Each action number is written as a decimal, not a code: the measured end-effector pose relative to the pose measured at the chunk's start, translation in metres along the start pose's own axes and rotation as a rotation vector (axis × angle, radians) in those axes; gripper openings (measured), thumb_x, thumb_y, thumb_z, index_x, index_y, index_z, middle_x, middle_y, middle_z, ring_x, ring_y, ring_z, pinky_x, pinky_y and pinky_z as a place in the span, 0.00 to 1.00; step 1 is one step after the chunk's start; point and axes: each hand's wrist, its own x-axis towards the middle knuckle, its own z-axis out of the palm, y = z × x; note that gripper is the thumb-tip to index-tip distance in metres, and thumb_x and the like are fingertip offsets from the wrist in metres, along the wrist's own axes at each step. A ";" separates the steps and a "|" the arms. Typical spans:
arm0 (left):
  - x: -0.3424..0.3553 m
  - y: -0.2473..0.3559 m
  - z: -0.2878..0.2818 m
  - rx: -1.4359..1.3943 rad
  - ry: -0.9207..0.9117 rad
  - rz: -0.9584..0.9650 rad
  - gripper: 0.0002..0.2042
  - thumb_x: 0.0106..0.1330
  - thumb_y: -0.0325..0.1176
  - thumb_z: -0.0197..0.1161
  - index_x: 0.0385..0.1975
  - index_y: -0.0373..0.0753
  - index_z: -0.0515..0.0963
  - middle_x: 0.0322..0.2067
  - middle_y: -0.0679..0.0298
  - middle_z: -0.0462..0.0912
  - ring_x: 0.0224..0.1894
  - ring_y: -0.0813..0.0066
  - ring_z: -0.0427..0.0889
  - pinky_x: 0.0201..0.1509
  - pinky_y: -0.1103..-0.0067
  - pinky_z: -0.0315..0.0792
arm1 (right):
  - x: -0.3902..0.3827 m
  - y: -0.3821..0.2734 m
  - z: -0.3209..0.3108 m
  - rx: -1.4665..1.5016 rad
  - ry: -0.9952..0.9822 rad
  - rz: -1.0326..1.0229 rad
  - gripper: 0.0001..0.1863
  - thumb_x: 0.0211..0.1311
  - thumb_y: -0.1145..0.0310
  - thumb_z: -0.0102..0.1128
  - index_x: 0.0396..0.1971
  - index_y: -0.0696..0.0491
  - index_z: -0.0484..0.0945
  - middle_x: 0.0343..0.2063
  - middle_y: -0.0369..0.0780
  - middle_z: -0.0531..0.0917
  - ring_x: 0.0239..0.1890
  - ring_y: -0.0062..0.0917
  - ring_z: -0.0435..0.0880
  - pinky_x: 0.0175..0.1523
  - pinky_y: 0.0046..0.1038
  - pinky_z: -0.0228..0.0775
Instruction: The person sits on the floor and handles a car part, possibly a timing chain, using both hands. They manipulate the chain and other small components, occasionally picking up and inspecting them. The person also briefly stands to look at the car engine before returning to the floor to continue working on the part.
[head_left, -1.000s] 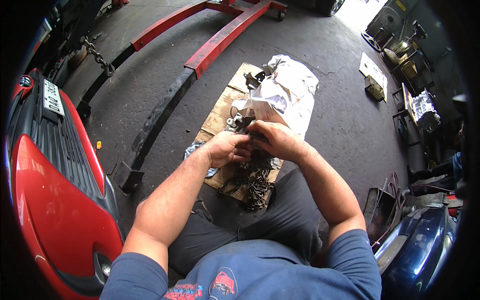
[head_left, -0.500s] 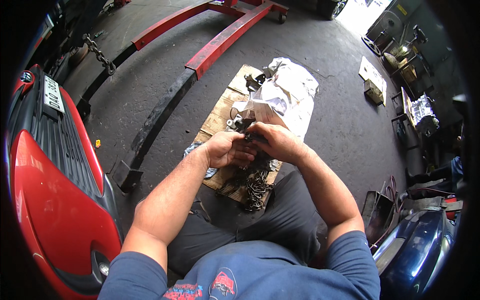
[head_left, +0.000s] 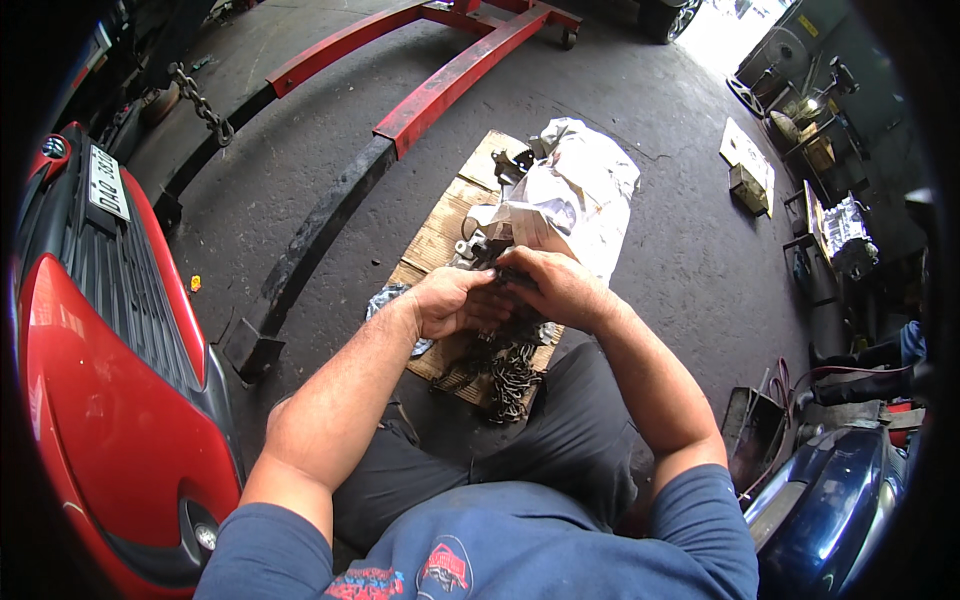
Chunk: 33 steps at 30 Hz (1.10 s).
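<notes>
My left hand [head_left: 450, 304] has its thumb against a dark greasy metal part [head_left: 508, 283], with fingers curled beneath it. My right hand [head_left: 560, 288] bends its thumb and fingers over the same part from the right. Both are above a wooden board [head_left: 448, 215]. A pile of chains or small dark links [head_left: 510, 385] lies at the board's near end. Just beyond my hands are a pale metal fitting [head_left: 470, 250], a dark bracket [head_left: 512, 165] and crumpled white sheeting [head_left: 590, 190]. A blue-and-white rag [head_left: 385, 300] is partly hidden by my left hand.
A red car bumper [head_left: 110, 390] is at left, a red-and-black hoist frame [head_left: 425, 95] with a hanging chain [head_left: 210, 115] beyond. At right are a metal engine block [head_left: 850, 240], a wooden block [head_left: 748, 188], a person's booted leg [head_left: 860, 362] and a blue bodywork piece [head_left: 835, 500].
My hands have shifted very slightly while staying on the dark part. The surroundings sit a little differently in the picture, as if my head moved slightly.
</notes>
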 end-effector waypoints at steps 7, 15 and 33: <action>0.007 -0.006 0.003 -0.002 0.160 0.006 0.14 0.75 0.39 0.52 0.47 0.36 0.78 0.39 0.57 0.84 0.43 0.67 0.85 0.53 0.66 0.79 | -0.001 0.002 0.003 0.007 0.008 0.011 0.16 0.64 0.69 0.59 0.50 0.55 0.73 0.42 0.47 0.83 0.49 0.41 0.82 0.53 0.37 0.75; 0.008 -0.014 0.008 0.195 0.320 0.160 0.16 0.74 0.42 0.51 0.46 0.36 0.78 0.39 0.57 0.84 0.41 0.65 0.85 0.49 0.64 0.80 | -0.001 0.003 0.004 -0.010 0.022 -0.005 0.16 0.63 0.69 0.59 0.49 0.55 0.73 0.42 0.48 0.83 0.49 0.42 0.82 0.53 0.37 0.75; 0.006 -0.016 0.010 -0.095 0.175 0.044 0.14 0.75 0.43 0.52 0.43 0.38 0.77 0.33 0.62 0.80 0.39 0.67 0.82 0.48 0.65 0.80 | 0.000 0.000 0.000 -0.017 -0.027 0.025 0.16 0.62 0.70 0.61 0.49 0.56 0.73 0.42 0.47 0.83 0.50 0.40 0.82 0.54 0.37 0.75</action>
